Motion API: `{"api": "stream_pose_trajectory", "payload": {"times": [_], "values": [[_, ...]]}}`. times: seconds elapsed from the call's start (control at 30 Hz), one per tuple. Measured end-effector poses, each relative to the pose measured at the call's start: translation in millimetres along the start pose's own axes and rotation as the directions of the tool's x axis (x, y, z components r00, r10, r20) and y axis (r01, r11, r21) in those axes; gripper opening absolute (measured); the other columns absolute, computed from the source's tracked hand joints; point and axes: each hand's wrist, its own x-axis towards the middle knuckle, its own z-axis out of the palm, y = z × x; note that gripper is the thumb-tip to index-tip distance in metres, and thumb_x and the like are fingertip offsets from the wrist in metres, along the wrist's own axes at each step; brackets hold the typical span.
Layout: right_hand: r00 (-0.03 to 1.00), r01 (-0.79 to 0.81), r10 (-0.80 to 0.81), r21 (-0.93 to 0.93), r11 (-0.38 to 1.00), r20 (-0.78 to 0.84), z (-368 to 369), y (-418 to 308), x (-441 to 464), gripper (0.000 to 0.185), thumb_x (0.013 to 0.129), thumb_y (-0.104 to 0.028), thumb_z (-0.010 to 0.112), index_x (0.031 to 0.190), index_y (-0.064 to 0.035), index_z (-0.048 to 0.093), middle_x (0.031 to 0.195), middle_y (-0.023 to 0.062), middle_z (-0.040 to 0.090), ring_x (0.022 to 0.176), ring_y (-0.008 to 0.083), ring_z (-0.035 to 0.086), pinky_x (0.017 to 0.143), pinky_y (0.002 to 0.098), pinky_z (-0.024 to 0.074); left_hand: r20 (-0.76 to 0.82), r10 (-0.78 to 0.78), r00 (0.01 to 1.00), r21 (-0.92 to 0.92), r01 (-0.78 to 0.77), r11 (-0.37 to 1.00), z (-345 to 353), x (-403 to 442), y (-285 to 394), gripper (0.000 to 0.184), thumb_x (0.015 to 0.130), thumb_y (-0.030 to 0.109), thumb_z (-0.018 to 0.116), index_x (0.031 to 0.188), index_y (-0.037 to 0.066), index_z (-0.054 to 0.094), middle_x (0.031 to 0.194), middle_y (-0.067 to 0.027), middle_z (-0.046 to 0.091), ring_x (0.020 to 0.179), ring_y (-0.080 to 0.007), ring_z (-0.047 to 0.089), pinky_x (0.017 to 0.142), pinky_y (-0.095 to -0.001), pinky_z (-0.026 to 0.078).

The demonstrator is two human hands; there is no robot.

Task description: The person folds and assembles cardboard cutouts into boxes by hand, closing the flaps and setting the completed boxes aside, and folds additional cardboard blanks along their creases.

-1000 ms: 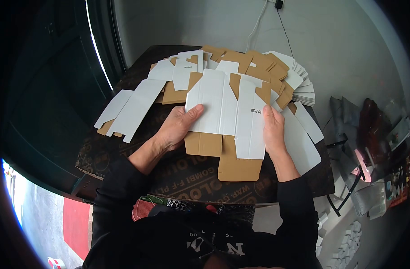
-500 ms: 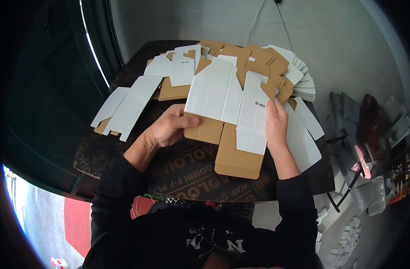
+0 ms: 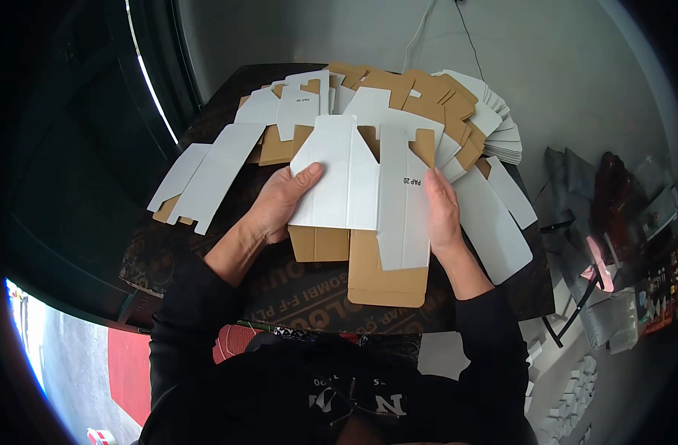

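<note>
One left hand (image 3: 283, 200), one right hand (image 3: 442, 211), one held carton (image 3: 331, 178).
On one dark table (image 3: 179, 256), one flat left-side carton (image 3: 224, 174) and one flat right-side carton (image 3: 494, 222); between and beyond these, one overlapping pile (image 3: 387, 80) of flat cartons, too layered to count. Two "PAP 20" prints (image 3: 412, 181) in sight, one of them on the held carton. Up top, two cables: one white cable (image 3: 425, 16), one black cable (image 3: 469, 37). At lower right, many small white boxes (image 3: 572, 393), exact number unclear.

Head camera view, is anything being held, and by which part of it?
A white-and-brown cardboard piece printed PAP 20: the left hand grips its left edge, thumb on the white face; the right hand grips its right edge.
</note>
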Motion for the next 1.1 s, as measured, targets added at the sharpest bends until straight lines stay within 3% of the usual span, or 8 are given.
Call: {"api": "stream_pose_trajectory", "payload": {"times": [0.23, 0.37, 0.57, 0.63, 0.7, 0.87, 1.07, 1.1], "values": [[0.999, -0.005, 0.012, -0.144, 0.99, 0.046, 13, -3, -7, 0.049, 0.106, -0.042, 0.037, 0.123, 0.0001, 0.056, 0.103, 0.0069, 0.061, 0.091, 0.0129, 0.052, 0.083, 0.0279, 0.0409, -0.025, -0.047, 0.999, -0.045, 0.046, 0.998, 23, -12, -4, 0.082, 0.095, 0.052, 0.059, 0.138, -0.014, 0.037, 0.118, -0.0345, 0.058, 0.096, -0.0385, 0.068, 0.078, -0.0399, 0.058], [0.977, -0.028, 0.072, -0.214, 0.976, 0.203, 3, 7, -8, 0.053, 0.108, -0.045, 0.032, 0.127, -0.0004, 0.054, 0.104, 0.0078, 0.06, 0.092, 0.0149, 0.051, 0.086, 0.0295, 0.0404, -0.026, -0.049, 0.998, -0.102, 0.046, 0.994, 28, -17, -3, 0.097, 0.088, 0.06, 0.059, 0.145, -0.013, 0.029, 0.129, -0.0383, 0.05, 0.114, -0.0485, 0.057, 0.092, -0.0511, 0.049], [0.999, 0.043, -0.034, -0.325, 0.945, 0.034, 6, 0, -4, 0.057, 0.108, -0.046, 0.028, 0.125, 0.001, 0.054, 0.105, 0.0086, 0.058, 0.091, 0.0152, 0.051, 0.084, 0.0287, 0.0419, -0.021, -0.081, 0.996, -0.095, 0.079, 0.992, 30, -24, 21, 0.098, 0.085, 0.058, 0.063, 0.145, -0.012, 0.031, 0.133, -0.0394, 0.047, 0.121, -0.0525, 0.049, 0.1, -0.058, 0.039], [0.998, 0.039, -0.052, -0.285, 0.958, -0.039, 7, -5, 1, 0.057, 0.108, -0.046, 0.028, 0.123, 0.0016, 0.055, 0.106, 0.0097, 0.058, 0.091, 0.0154, 0.052, 0.082, 0.0284, 0.043, 0.082, -0.136, 0.987, 0.041, 0.133, 0.99, 22, -30, 32, 0.097, 0.084, 0.057, 0.063, 0.145, -0.012, 0.032, 0.135, -0.0391, 0.046, 0.124, -0.0528, 0.047, 0.102, -0.0586, 0.037], [0.902, 0.275, -0.384, -0.422, 0.864, -0.198, -1, -2, 10, 0.054, 0.107, -0.041, 0.027, 0.123, 0.0004, 0.059, 0.109, 0.0132, 0.066, 0.086, 0.0163, 0.058, 0.078, 0.027, 0.0446, 0.174, -0.208, 0.962, 0.173, 0.178, 0.969, 16, -33, 36, 0.096, 0.084, 0.057, 0.063, 0.144, -0.012, 0.033, 0.137, -0.0389, 0.044, 0.126, -0.0531, 0.044, 0.103, -0.0591, 0.035], [0.986, 0.135, -0.106, -0.243, 0.961, 0.131, -21, -21, 7, 0.047, 0.106, -0.035, 0.034, 0.117, 0.0024, 0.061, 0.097, 0.0124, 0.069, 0.078, 0.0155, 0.059, 0.075, 0.0267, 0.0465, 0.262, -0.228, 0.938, 0.366, 0.122, 0.923, 20, -30, 32, 0.097, 0.082, 0.057, 0.068, 0.143, -0.011, 0.037, 0.139, -0.0375, 0.044, 0.126, -0.0486, 0.047, 0.103, -0.0541, 0.038], [0.986, 0.07, -0.007, -0.378, 0.923, 0.164, -11, -40, 4, 0.034, 0.103, -0.023, 0.043, 0.11, 0.004, 0.064, 0.085, 0.0102, 0.069, 0.07, 0.0141, 0.058, 0.071, 0.0246, 0.0469, 0.295, -0.228, 0.928, 0.671, -0.032, 0.74, 29, -20, 13, 0.108, 0.077, 0.064, 0.072, 0.145, -0.01, 0.034, 0.136, -0.0324, 0.046, 0.123, -0.0413, 0.05, 0.102, -0.0472, 0.041], [0.987, 0.109, -0.057, -0.37, 0.923, 0.149, -11, -42, 4, 0.032, 0.102, -0.022, 0.046, 0.108, 0.0037, 0.064, 0.084, 0.0098, 0.069, 0.07, 0.0144, 0.058, 0.069, 0.0248, 0.0469, 0.269, -0.216, 0.939, 0.786, -0.085, 0.612, 34, -20, 8, 0.111, 0.075, 0.066, 0.072, 0.145, -0.01, 0.033, 0.136, -0.0314, 0.046, 0.122, -0.0406, 0.049, 0.102, -0.0464, 0.041]]}}
